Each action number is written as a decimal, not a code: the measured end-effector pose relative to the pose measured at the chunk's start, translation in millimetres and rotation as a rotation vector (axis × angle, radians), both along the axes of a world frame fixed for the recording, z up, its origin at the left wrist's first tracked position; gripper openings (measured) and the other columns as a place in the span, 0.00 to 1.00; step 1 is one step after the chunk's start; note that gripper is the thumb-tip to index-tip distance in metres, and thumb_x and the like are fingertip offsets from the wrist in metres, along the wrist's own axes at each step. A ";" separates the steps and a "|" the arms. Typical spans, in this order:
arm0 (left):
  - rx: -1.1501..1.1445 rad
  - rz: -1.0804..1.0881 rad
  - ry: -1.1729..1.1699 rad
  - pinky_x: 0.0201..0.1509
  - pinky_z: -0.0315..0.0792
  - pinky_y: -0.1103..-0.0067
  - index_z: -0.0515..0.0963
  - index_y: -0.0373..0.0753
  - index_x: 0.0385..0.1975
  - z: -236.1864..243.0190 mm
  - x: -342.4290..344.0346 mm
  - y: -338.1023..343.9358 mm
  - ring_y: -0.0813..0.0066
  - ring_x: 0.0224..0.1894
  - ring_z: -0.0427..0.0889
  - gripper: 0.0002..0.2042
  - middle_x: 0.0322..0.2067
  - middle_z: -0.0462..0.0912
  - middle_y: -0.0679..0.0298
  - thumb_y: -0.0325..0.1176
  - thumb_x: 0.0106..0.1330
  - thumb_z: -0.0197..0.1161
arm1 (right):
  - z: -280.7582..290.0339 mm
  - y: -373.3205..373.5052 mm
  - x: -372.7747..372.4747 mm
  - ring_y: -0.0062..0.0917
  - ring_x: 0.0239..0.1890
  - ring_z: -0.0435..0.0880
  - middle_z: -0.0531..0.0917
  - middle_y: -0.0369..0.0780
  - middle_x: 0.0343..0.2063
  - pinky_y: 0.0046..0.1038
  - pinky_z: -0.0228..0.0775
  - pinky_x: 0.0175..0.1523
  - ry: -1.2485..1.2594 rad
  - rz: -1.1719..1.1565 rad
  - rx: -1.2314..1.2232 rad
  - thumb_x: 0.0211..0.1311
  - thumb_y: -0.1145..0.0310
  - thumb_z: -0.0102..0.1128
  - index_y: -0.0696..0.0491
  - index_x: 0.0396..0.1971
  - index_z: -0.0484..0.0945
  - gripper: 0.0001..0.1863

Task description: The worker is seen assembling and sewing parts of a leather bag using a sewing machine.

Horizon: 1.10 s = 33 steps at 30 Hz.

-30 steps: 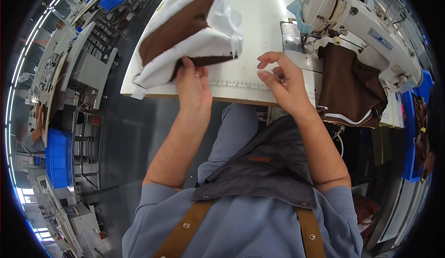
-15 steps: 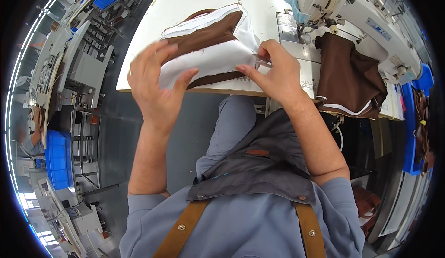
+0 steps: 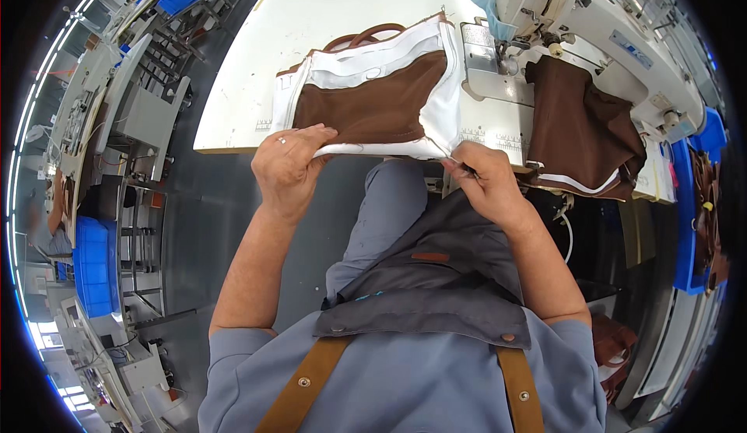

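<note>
A half-made brown fabric bag [image 3: 369,98] with white lining strips and brown looped handles [image 3: 358,38] lies on the white sewing table [image 3: 249,36], its near side at the front edge. My left hand [image 3: 289,170] grips the bag's near left edge, fingers curled over it and thumb underneath. At the near right corner, my right hand [image 3: 488,178] pinches the white edge and holds a small metal tool [image 3: 468,170], mostly hidden by the fingers.
A white sewing machine [image 3: 646,63] with brown cloth [image 3: 583,129] under it stands right, a pale blue mask [image 3: 486,9] hanging on it. Blue bins [image 3: 97,266] [image 3: 686,227] flank both sides. A co-worker [image 3: 56,223] sits at the far left.
The bag was lifted, then laid down, and now its brown panel faces up nearer the front edge. Both hands moved onto its near edge; my left fingers closed on it.
</note>
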<state>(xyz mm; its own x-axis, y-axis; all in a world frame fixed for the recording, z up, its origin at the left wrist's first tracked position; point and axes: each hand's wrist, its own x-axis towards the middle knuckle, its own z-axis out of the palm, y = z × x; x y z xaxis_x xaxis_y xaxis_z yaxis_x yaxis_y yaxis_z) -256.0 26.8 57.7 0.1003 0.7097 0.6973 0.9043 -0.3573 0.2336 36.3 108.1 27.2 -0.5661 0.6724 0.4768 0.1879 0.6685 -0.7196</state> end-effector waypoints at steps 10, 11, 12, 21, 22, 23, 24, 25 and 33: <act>0.321 0.020 0.511 0.27 0.59 0.72 0.69 0.43 0.17 22.1 -23.4 60.8 0.66 0.18 0.68 0.21 0.14 0.67 0.66 0.49 0.55 0.71 | 13.2 21.0 13.8 0.31 0.24 0.73 0.78 0.43 0.23 0.29 0.67 0.32 -0.037 -0.163 0.045 0.68 0.68 0.62 0.58 0.32 0.80 0.09; 0.376 0.012 0.528 0.26 0.56 0.74 0.66 0.45 0.15 22.0 -21.3 68.0 0.69 0.16 0.64 0.23 0.13 0.65 0.69 0.52 0.51 0.73 | 12.6 20.0 14.5 0.31 0.24 0.73 0.78 0.43 0.23 0.29 0.67 0.32 -0.043 -0.205 0.046 0.68 0.68 0.62 0.58 0.32 0.80 0.09; 0.392 -0.005 0.519 0.28 0.56 0.74 0.65 0.45 0.15 20.3 -22.6 73.3 0.70 0.16 0.64 0.23 0.13 0.65 0.69 0.51 0.52 0.72 | 12.4 20.2 13.2 0.34 0.25 0.76 0.80 0.43 0.25 0.30 0.69 0.33 -0.059 -0.217 0.088 0.67 0.68 0.63 0.57 0.33 0.81 0.07; 0.339 -0.091 0.375 0.53 0.65 0.69 0.82 0.42 0.41 0.7 57.1 32.6 0.63 0.43 0.82 0.23 0.42 0.84 0.64 0.57 0.60 0.68 | 35.9 0.8 114.6 0.33 0.34 0.86 0.85 0.40 0.29 0.31 0.77 0.39 0.086 -0.609 0.136 0.59 0.65 0.71 0.53 0.39 0.83 0.11; 0.280 -0.213 0.383 0.53 0.65 0.68 0.82 0.42 0.41 -4.5 74.4 24.8 0.61 0.44 0.82 0.22 0.44 0.84 0.63 0.56 0.61 0.69 | 40.3 10.9 135.0 0.32 0.34 0.87 0.85 0.40 0.29 0.31 0.78 0.41 0.074 -0.694 0.179 0.58 0.64 0.73 0.53 0.40 0.84 0.13; 0.255 -0.295 0.372 0.52 0.66 0.68 0.82 0.41 0.41 -3.1 95.2 21.5 0.61 0.45 0.82 0.22 0.44 0.84 0.62 0.55 0.61 0.69 | 42.1 20.0 155.1 0.33 0.35 0.87 0.85 0.40 0.32 0.32 0.78 0.41 0.026 -0.838 0.215 0.57 0.63 0.73 0.53 0.42 0.83 0.15; 0.229 -0.372 0.366 0.50 0.67 0.68 0.82 0.41 0.41 2.7 114.5 16.8 0.61 0.45 0.82 0.21 0.44 0.84 0.62 0.54 0.61 0.70 | 44.9 30.9 175.4 0.33 0.36 0.87 0.86 0.40 0.35 0.33 0.79 0.42 -0.017 -0.977 0.248 0.57 0.62 0.74 0.52 0.44 0.83 0.17; 0.232 -0.371 0.371 0.50 0.67 0.68 0.82 0.41 0.41 9.1 130.2 17.1 0.61 0.45 0.82 0.21 0.44 0.84 0.62 0.54 0.61 0.70 | 45.9 45.2 194.0 0.34 0.37 0.87 0.85 0.40 0.40 0.34 0.79 0.42 -0.165 -1.019 0.389 0.57 0.61 0.74 0.51 0.47 0.81 0.20; -0.076 -0.604 -0.076 0.60 0.71 0.64 0.79 0.34 0.44 40.6 212.6 92.4 0.50 0.55 0.79 0.17 0.53 0.79 0.51 0.37 0.60 0.72 | 62.9 117.6 260.5 0.37 0.47 0.85 0.78 0.31 0.60 0.41 0.80 0.50 -0.535 -0.808 0.564 0.57 0.74 0.59 0.40 0.53 0.81 0.23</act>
